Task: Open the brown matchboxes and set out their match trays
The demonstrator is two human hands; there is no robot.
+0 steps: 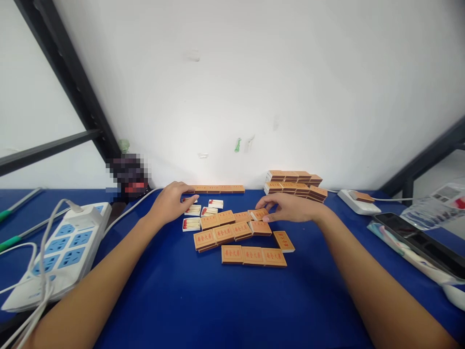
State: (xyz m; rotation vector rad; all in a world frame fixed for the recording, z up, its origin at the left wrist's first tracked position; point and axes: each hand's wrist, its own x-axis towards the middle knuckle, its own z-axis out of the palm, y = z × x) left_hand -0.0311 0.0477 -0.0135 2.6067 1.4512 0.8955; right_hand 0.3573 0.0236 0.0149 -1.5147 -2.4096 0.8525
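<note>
My left hand point(173, 201) is at the back left, its fingertips at the left end of a low row of matchboxes point(220, 189); thumb and fingers are apart. Just below it lie several open match trays point(192, 224) filled with red-tipped matches, one partly hidden by the thumb. My right hand point(290, 206) has thumb and fingers on both sides of a matchbox point(258, 214) at the right end of the central group. That group is two stacked rows of orange matchboxes point(224, 233) with red print. A separate row of matchboxes point(253, 255) lies in front, and one angled matchbox point(284, 241) rests to its right.
Stacked matchboxes point(294, 182) stand against the white wall at the back right. A white power strip point(63, 257) with cables lies left. On the right are a white adapter point(358, 201), a dark phone point(417, 237) and clear plastic packaging point(439, 206). Black metal posts flank the blue table point(174, 300).
</note>
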